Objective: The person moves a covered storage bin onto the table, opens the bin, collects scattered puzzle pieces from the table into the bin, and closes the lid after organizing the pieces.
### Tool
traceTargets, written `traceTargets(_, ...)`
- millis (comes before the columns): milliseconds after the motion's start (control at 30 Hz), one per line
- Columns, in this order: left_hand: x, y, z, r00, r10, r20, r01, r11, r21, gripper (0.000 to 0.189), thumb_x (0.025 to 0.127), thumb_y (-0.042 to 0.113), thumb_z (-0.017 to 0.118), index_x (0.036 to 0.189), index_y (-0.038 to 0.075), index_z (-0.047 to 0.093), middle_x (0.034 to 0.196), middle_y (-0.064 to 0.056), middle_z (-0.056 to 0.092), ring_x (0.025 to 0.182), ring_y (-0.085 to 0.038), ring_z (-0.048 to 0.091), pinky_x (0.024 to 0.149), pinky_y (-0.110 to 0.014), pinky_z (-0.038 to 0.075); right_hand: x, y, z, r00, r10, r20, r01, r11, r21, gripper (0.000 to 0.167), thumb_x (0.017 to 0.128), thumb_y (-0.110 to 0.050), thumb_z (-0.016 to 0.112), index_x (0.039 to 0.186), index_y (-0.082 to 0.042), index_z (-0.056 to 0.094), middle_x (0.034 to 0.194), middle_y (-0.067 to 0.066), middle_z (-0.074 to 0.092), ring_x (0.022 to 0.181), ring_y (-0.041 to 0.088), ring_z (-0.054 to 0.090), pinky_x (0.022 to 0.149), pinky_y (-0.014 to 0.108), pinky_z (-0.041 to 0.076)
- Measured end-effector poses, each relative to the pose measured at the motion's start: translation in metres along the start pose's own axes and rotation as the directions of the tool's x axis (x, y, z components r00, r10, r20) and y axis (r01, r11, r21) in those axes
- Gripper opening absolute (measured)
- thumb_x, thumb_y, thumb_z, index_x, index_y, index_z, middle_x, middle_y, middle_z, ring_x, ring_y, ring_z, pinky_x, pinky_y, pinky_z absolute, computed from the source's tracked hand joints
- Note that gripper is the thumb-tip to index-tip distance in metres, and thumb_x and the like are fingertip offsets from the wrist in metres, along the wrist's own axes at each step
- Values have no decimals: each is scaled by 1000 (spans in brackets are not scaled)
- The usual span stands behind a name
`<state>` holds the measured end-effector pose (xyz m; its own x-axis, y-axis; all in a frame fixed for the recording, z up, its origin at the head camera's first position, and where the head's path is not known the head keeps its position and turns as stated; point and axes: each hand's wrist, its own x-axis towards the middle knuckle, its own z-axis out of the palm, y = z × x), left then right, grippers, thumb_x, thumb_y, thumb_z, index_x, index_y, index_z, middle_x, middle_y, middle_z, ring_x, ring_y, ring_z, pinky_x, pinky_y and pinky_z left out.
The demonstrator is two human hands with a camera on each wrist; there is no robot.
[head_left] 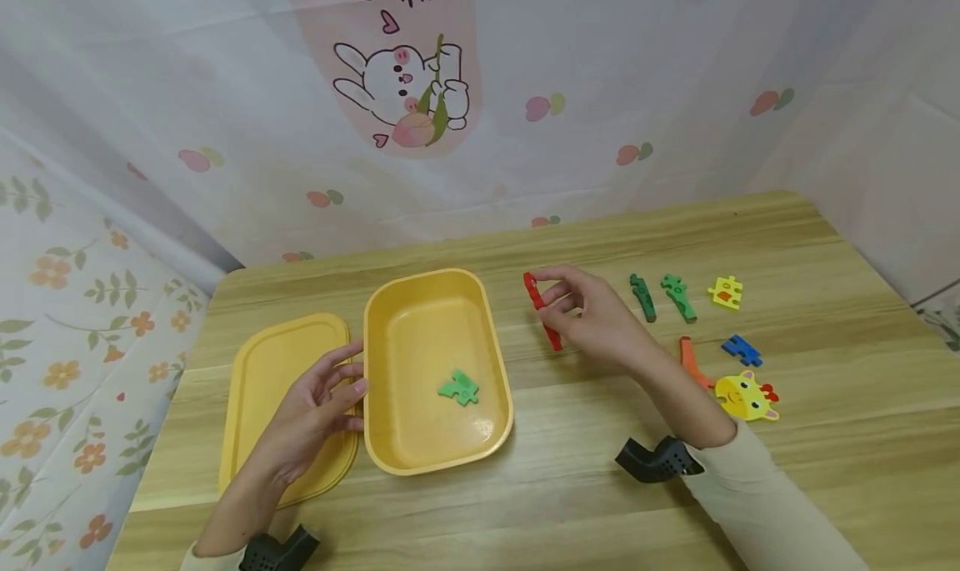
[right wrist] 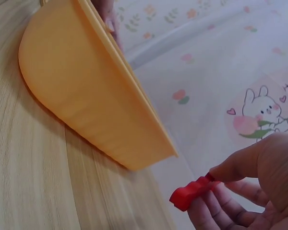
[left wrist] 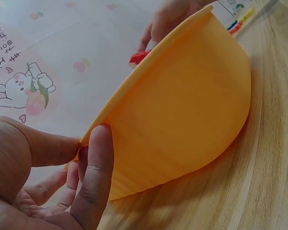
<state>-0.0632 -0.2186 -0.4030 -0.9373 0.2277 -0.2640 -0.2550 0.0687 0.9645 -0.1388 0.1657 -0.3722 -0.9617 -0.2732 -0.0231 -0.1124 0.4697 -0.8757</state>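
- Just right of the yellow tub (head_left: 420,329), the right hand (head_left: 592,317) pinches a red puzzle piece (right wrist: 191,192) between thumb and fingers, with hardly any gap
- At the tub's left side, the left hand (head_left: 318,400) grips its edge, thumb and finger close together
- Inside the tub, toward its near end, lies a green piece (head_left: 460,388)
- Left of the tub, partly beneath the left hand, sits a yellow lid (head_left: 273,363)
- Well right of the tub lie more pieces, including a blue piece (head_left: 742,350) and a giraffe head (head_left: 742,398)

Left hand (head_left: 311,413) at left, thumb opposing fingers, pinching; right hand (head_left: 588,308) farther off, at right, fingers curled, pinching; forearms (head_left: 682,392) angled inward.
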Motion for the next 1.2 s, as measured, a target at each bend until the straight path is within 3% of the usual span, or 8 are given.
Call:
traceTargets(367, -2, -1, -1, 1000, 11, 8, -11, 1000, -10, 62, 107, 8, 61, 162, 6, 32, 122, 4, 58, 95, -4, 64, 73, -26, 65, 1, -4, 4, 999, 7, 32, -10, 994, 109, 49, 101, -8, 68, 149, -10, 56, 121, 17, 65, 102, 25, 67, 82, 26, 61)
traceTargets(600, -1, -1, -1, 1000, 10, 16, -10, 1000, -11, 63, 107, 8, 60, 162, 5, 30, 122, 3, 57, 95, -4, 64, 74, -27, 65, 1, -6, 6, 997, 12, 83, -32, 970, 241, 52, 102, -4, 64, 152, -6, 51, 123, 19, 60, 99, 21, 66, 84, 31, 65)
traceTargets(867, 1, 1, -1, 1000, -5, 16, 5, 1000, -11, 63, 107, 10, 61, 162, 6, 30, 121, 3, 57, 95, -4, 64, 74, -27, 65, -1, -8, 5, 994, 36, 103, -66, 951, 302, 56, 102, -6, 65, 155, -6, 46, 123, 19, 59, 98, 19, 68, 88, 40, 66)
traceTargets(1200, 0, 0, -1, 1000, 5, 26, -5, 1000, -10, 65, 107, 9, 60, 163, 3, 28, 121, 3, 58, 93, -5, 66, 74, -27, 65, 0, -4, 13, 991, 0, 132, -48, 933, 356, 55, 102, -6, 66, 153, -8, 47, 124, 18, 59, 100, 20, 69, 90, 44, 66)
